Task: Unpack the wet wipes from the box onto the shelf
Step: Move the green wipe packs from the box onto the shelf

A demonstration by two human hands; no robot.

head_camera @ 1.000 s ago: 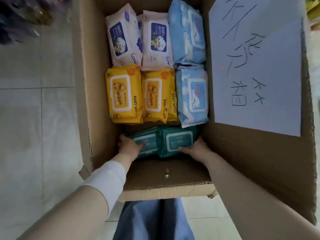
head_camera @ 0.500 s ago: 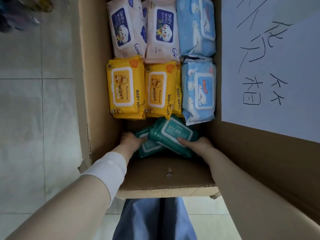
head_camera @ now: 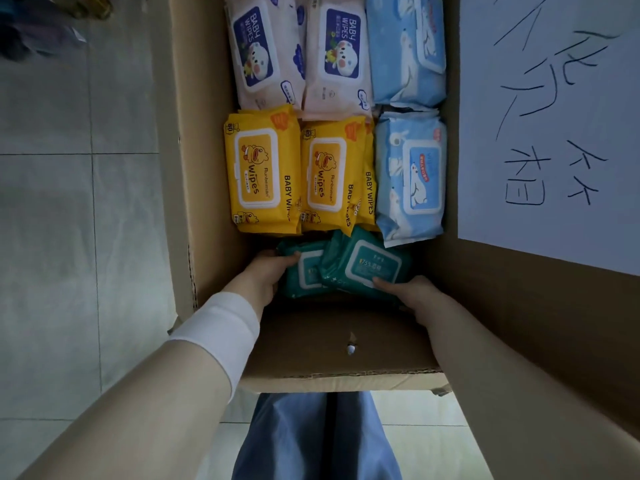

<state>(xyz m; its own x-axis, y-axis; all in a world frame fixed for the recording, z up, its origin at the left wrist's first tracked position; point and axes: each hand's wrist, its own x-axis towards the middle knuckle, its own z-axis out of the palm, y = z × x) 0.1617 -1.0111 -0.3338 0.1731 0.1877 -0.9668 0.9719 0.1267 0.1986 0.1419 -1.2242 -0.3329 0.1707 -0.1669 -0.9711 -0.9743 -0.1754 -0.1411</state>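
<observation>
An open cardboard box [head_camera: 207, 188] on the floor holds packs of wet wipes. At its near end lie two green packs: the right green pack [head_camera: 363, 266] is tilted and overlaps the left green pack [head_camera: 304, 271]. My left hand [head_camera: 263, 275] grips the left green pack at its left edge. My right hand [head_camera: 412, 292] grips the right green pack at its lower right corner. Beyond them sit yellow packs [head_camera: 261, 173], pink-white packs [head_camera: 263, 53] and light-blue packs [head_camera: 410, 174].
A white paper sheet with handwritten characters [head_camera: 554, 116] is stuck on the box's right flap. Grey floor tiles [head_camera: 69, 237] lie left of the box. My blue trousers [head_camera: 315, 438] show below the box's near wall. Dark objects [head_camera: 38, 26] sit at the top left.
The right green pack has lifted and tilted over the left one. Both hands stay on the green packs, and the view has moved closer into the box.
</observation>
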